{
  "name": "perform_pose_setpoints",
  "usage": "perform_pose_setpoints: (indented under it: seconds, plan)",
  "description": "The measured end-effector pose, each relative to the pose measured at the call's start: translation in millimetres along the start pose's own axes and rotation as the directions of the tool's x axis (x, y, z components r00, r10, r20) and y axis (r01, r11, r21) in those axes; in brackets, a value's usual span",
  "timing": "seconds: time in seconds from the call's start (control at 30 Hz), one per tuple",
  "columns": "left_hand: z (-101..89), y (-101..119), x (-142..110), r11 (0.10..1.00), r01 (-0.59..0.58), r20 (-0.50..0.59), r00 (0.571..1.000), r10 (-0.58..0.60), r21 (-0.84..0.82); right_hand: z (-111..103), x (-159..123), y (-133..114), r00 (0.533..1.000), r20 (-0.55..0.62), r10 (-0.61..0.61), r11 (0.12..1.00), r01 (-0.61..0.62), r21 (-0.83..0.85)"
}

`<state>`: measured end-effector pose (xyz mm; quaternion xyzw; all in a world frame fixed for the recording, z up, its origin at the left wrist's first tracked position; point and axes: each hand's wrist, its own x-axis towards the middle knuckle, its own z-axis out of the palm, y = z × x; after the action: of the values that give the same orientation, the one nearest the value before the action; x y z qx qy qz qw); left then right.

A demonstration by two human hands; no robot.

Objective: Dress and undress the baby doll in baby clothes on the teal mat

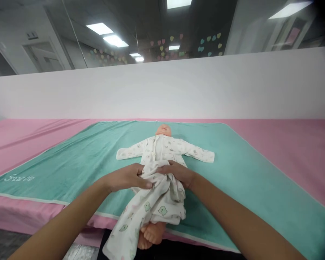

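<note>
A baby doll lies on its back with its head away from me, wearing a white printed long-sleeved top whose sleeves stretch out to both sides. White printed baby trousers are bunched over its lower body. One trouser leg hangs toward me past the doll's bare feet. My left hand grips the bunched cloth from the left, thumb on top. From the right, my right hand has its fingers closed on the same cloth, near the doll's waist. The doll's legs are mostly hidden under the fabric.
A teal towel with a pale border lies under the doll on a pink-covered table. The table's front edge runs close to my body. Behind it stands a low white wall with glass above.
</note>
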<state>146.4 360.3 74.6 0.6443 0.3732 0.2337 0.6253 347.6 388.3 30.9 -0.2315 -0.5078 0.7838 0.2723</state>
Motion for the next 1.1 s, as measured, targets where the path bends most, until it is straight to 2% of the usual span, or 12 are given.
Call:
perform_pose_setpoints:
  seconds: [0.07, 0.2, 0.27, 0.43, 0.5, 0.6, 0.67, 0.73, 0.83, 0.93, 1.0, 1.1]
  plan:
    - [5.3, -2, -1, 0.997, -0.017, -0.03, 0.999, 0.015, -0.078, 1, -1, 8, 0.998, 0.015, -0.061, 0.994, 0.059, 0.091]
    - [27.6, -3, 13, 0.916, -0.167, -0.289, 0.955, 0.058, -0.366, 7, -7, 18, 0.985, 0.095, -0.141, 0.968, 0.117, 0.223]
    - [34.1, -2, 21, 0.891, -0.191, -0.339, 0.94, 0.045, -0.412, 10, -10, 17, 0.985, 0.068, -0.156, 0.962, 0.136, 0.236]
    - [18.6, -6, 18, 0.912, -0.101, -0.258, 0.966, -0.006, -0.399, 16, -16, 6, 0.979, 0.201, -0.019, 0.999, 0.025, -0.024]
    - [7.7, -7, 9, 0.964, -0.014, -0.128, 0.992, -0.021, -0.265, 19, -18, 4, 0.968, 0.249, 0.038, 0.992, -0.006, -0.124]
    - [2.1, -3, -3, 0.995, 0.103, 0.089, 0.991, -0.102, -0.009, 21, -19, 6, 0.979, 0.2, -0.041, 0.998, 0.048, -0.028]
    - [8.3, 1, -5, 0.995, 0.098, 0.063, 0.993, -0.097, -0.012, 22, -18, 9, 0.98, 0.168, -0.11, 0.992, 0.098, 0.073]
    - [20.0, 4, -3, 0.987, 0.001, -0.064, 0.998, -0.011, -0.163, 22, -18, 10, 0.98, 0.158, -0.121, 0.991, 0.108, 0.084]
    - [36.6, 4, 3, 0.918, -0.148, -0.235, 0.97, 0.062, -0.367, 22, -18, 6, 0.975, 0.213, -0.068, 0.996, 0.08, -0.049]
    - [40.5, 2, 3, 0.902, -0.171, -0.296, 0.954, 0.051, -0.396, 22, -21, 1, 0.945, 0.325, 0.035, 0.981, 0.029, -0.192]
    - [35.8, 2, -2, 0.946, -0.118, -0.253, 0.967, 0.041, -0.301, 23, -22, 1, 0.952, 0.305, 0.028, 0.988, 0.019, -0.151]
    - [26.9, 2, -11, 0.996, 0.042, -0.037, 0.998, -0.045, -0.083, 23, -21, 5, 0.971, 0.211, -0.108, 0.994, 0.103, 0.034]
